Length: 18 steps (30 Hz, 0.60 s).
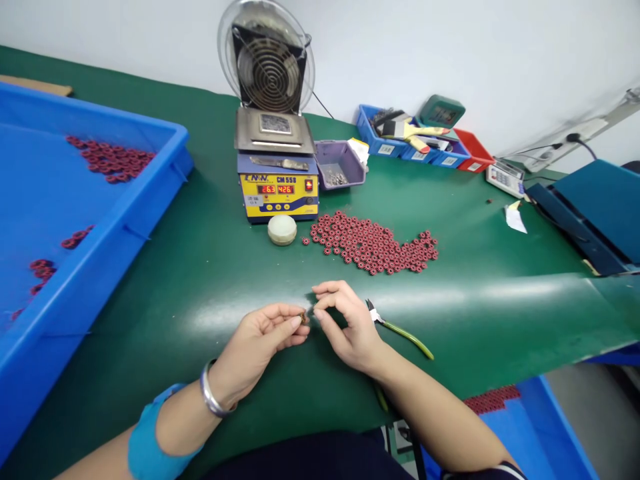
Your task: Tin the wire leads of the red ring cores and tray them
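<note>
My left hand (265, 343), with a metal bangle at the wrist, pinches a small copper-brown coil (303, 319) between thumb and fingertips. Just across from it, the thumb and fingers of my right hand (350, 325) are brought together close to the coil. Whatever lies between those right fingertips, perhaps a fine wire end, is too small to make out. Side cutters (407, 338) with green handles rest on the table beside my right hand. Beyond both hands spreads a pile of small red toothed rings (367, 243).
A solder pot (279, 193) with a fan behind stands at the back, a round whitish pad (282, 230) before it. A purple bin (345, 163) holds small metal bits. The large blue tray (150, 220) with red rings borders the left. A blue folder (595, 213) lies right.
</note>
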Each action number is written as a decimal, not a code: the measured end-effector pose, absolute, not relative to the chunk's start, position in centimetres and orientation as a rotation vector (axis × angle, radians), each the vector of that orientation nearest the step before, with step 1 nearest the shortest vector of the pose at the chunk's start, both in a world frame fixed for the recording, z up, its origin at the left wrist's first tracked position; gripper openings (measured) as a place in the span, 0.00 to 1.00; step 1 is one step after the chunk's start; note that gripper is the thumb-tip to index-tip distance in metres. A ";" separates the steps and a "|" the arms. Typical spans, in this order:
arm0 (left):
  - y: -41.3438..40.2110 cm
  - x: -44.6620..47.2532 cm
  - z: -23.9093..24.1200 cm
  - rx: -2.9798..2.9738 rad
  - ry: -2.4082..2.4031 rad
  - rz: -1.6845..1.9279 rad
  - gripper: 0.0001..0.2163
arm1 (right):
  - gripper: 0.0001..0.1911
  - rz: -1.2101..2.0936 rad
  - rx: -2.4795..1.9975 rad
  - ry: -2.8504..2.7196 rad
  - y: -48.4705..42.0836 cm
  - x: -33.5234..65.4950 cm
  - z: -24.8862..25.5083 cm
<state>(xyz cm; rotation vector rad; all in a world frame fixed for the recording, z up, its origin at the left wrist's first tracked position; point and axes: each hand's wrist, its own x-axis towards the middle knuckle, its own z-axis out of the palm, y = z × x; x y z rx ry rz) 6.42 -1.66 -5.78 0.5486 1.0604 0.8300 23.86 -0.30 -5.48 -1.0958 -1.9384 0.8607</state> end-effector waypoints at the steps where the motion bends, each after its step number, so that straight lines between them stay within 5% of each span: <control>1: -1.7 6.4 -5.8 0.551 1.063 0.820 0.13 | 0.04 0.888 -1.094 -1.906 -0.2 23.9 -5.4; 18: -1.6 6.4 -5.6 0.540 1.057 0.811 0.15 | 0.05 0.941 -1.037 -1.797 -0.1 23.3 -5.5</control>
